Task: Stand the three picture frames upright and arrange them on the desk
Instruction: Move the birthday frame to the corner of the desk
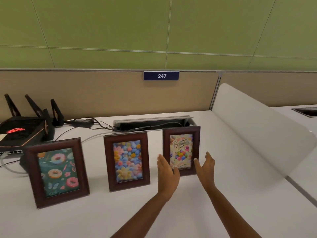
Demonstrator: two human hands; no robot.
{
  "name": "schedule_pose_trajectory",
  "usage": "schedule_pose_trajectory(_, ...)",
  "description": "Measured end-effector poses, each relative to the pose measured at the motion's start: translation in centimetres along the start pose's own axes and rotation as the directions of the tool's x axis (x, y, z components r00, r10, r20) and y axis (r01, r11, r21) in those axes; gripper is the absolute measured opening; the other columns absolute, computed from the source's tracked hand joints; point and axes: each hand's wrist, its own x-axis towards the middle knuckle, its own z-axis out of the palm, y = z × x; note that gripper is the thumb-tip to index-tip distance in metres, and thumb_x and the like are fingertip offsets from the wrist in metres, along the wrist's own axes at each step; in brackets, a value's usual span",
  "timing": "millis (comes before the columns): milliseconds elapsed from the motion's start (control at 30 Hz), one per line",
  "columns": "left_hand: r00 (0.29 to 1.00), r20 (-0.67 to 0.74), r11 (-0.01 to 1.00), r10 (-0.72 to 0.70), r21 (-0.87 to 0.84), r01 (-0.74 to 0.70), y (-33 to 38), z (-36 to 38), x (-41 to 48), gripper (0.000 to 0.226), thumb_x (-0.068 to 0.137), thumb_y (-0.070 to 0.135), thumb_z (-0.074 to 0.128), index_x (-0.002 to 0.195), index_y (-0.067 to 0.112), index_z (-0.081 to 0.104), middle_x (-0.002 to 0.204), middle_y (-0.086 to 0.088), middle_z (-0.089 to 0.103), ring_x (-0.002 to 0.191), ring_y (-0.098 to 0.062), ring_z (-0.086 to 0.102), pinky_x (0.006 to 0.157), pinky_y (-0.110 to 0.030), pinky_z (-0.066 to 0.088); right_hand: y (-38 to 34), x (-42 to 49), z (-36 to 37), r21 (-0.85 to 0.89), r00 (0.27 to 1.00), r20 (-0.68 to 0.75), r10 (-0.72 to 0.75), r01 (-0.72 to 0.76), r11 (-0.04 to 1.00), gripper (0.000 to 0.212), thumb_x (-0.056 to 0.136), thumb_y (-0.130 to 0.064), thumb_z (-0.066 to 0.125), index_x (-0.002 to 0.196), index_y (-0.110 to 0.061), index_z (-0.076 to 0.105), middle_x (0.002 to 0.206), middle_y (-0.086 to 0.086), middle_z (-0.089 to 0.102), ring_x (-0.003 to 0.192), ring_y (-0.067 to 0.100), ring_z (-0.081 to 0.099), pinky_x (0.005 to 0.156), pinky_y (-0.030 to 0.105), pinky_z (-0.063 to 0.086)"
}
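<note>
Two bare forearms reach up from the bottom edge, and I see both hands spread flat with palms turned toward each other. My left hand (167,174) sits in front of the lower left corner of the birthday frame (181,150), overlapping it from this angle; I cannot tell whether it touches the wood. My right hand (205,167) hovers just beside the frame's lower right edge, fingers loose and holding nothing.

All three frames stand upright on the white desk (171,212), long sides vertical, pictures facing me. Nearest, at the left, is the donut frame (57,172), leaning back a little. The flower frame (127,160) stands in the middle, a bit farther back. The birthday frame is at the right and farthest from me, so the row runs diagonally away to the right, with clear gaps between the frames.

Behind the donut frame sits a black router (22,129) with upright antennas and a red glowing mark, its cables (96,136) trailing across the desk to a power brick (82,121). Behind the other two frames an open cable tray (152,123) is sunk into the desk. A rounded white divider (257,131) runs along the right side. Farther back a tan partition carries a blue sign (161,75) reading 247, with a green wall (154,28) above
</note>
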Motion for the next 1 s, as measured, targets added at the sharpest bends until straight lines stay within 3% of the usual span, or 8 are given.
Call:
schedule_pose_trajectory(133, 0.983, -0.04, 0.978, -0.177, -0.12, 0.171, -0.3, 1.2, 2.2, 0.06, 0.094, 0.014, 0.041, 0.142, 0.002, 0.006, 0.149, -0.019, 0.024, 0.136, -0.032, 0.029, 0.109, -0.038, 0.031, 0.7, 3.7, -1.0, 0.127, 0.968, 0.246, 0.042, -0.075, 0.989, 0.07, 0.086, -0.016, 0.06, 0.141, -0.008, 0.018, 0.14, 0.021, 0.043, 0.123, 0.034, 0.047, 0.098, 0.044, 0.044)
schedule_pose_trajectory(200, 0.974, -0.048, 0.966, -0.22, -0.147, 0.211, -1.1, 1.5, 2.9, 0.055, 0.093, 0.015, 0.042, 0.14, 0.001, 0.017, 0.144, -0.02, 0.035, 0.131, -0.033, 0.038, 0.108, -0.041, 0.036, 0.7, 5.2, -1.4, 0.228, 0.886, 0.461, 0.049, -0.172, 0.958, 0.063, 0.086, -0.016, 0.059, 0.138, -0.012, 0.025, 0.134, 0.019, 0.05, 0.104, 0.023, 0.06, 0.081, 0.03, 0.054)
schedule_pose_trajectory(267, 0.972, -0.053, 0.956, -0.23, -0.2, 0.215, -1.8, 1.7, 3.4, 0.049, 0.093, 0.017, 0.044, 0.136, 0.002, 0.026, 0.139, -0.02, 0.043, 0.126, -0.034, 0.043, 0.106, -0.044, 0.039, 0.7, 6.3, -1.5, 0.207, 0.781, 0.623, 0.043, -0.217, 0.954, 0.047, 0.085, -0.016, 0.059, 0.128, -0.017, 0.039, 0.126, 0.012, 0.058, 0.09, 0.011, 0.063, 0.065, 0.02, 0.054)
schedule_pose_trajectory(333, 0.972, -0.056, 0.946, -0.229, -0.249, 0.208, -2.3, 1.8, 3.6, 0.046, 0.093, 0.019, 0.045, 0.134, 0.001, 0.031, 0.137, -0.02, 0.046, 0.124, -0.033, 0.045, 0.105, -0.045, 0.039, 1.1, 7.2, -1.1, 0.193, 0.713, 0.7, 0.031, -0.23, 0.954, 0.041, 0.085, -0.016, 0.058, 0.123, -0.016, 0.045, 0.115, 0.004, 0.062, 0.093, 0.012, 0.063, 0.07, 0.024, 0.055)
schedule_pose_trajectory(433, 0.974, -0.07, 0.94, -0.215, -0.284, 0.187, -2.8, 1.9, 3.9, 0.041, 0.094, 0.017, 0.043, 0.13, 0.0, 0.036, 0.133, -0.021, 0.049, 0.122, -0.032, 0.047, 0.104, -0.044, 0.04, 1.3, 8.2, -0.3, 0.251, 0.672, 0.741, 0.02, -0.304, 0.919, 0.037, 0.085, -0.009, 0.054, 0.121, -0.011, 0.049, 0.113, 0.006, 0.063, 0.101, 0.023, 0.062, 0.083, 0.033, 0.055)
schedule_pose_trajectory(633, 0.976, -0.1, 0.942, -0.196, -0.296, 0.159, -2.6, 2.8, 5.0, 0.037, 0.094, 0.015, 0.041, 0.129, 0.001, 0.037, 0.13, -0.021, 0.05, 0.12, -0.032, 0.048, 0.104, -0.047, 0.041, 1.2, 9.7, -0.6, 0.306, 0.624, 0.781, -0.031, -0.338, 0.89, 0.033, 0.081, 0.006, 0.047, 0.1, -0.019, 0.058, 0.103, 0.004, 0.067, 0.095, 0.019, 0.066, 0.075, 0.025, 0.059)
schedule_pose_trajectory(833, 0.99, -0.047, 0.946, -0.134, -0.304, 0.113, -0.2, 5.3, 7.3, 0.035, 0.095, 0.016, 0.038, 0.128, 0.006, 0.036, 0.13, -0.016, 0.049, 0.112, -0.02, 0.048, 0.094, -0.035, 0.045, 1.9, 12.7, -3.2, 0.354, 0.651, 0.757, -0.048, -0.347, 0.869, 0.035, 0.081, 0.007, 0.047, 0.097, -0.022, 0.059, 0.098, 0.0, 0.069, 0.089, 0.018, 0.068, 0.067, 0.023, 0.059)
schedule_pose_trajectory(1000, 0.997, 0.011, 0.955, -0.079, -0.284, 0.079, 1.9, 8.0, 10.0, 0.033, 0.095, 0.015, 0.038, 0.127, 0.007, 0.039, 0.126, -0.014, 0.052, 0.106, -0.017, 0.049, 0.087, -0.029, 0.045, 3.0, 15.7, -6.0, 0.376, 0.664, 0.746, -0.046, -0.363, 0.853, 0.033, 0.082, 0.006, 0.047, 0.104, -0.018, 0.055, 0.104, 0.004, 0.066, 0.097, 0.021, 0.063, 0.077, 0.03, 0.057)
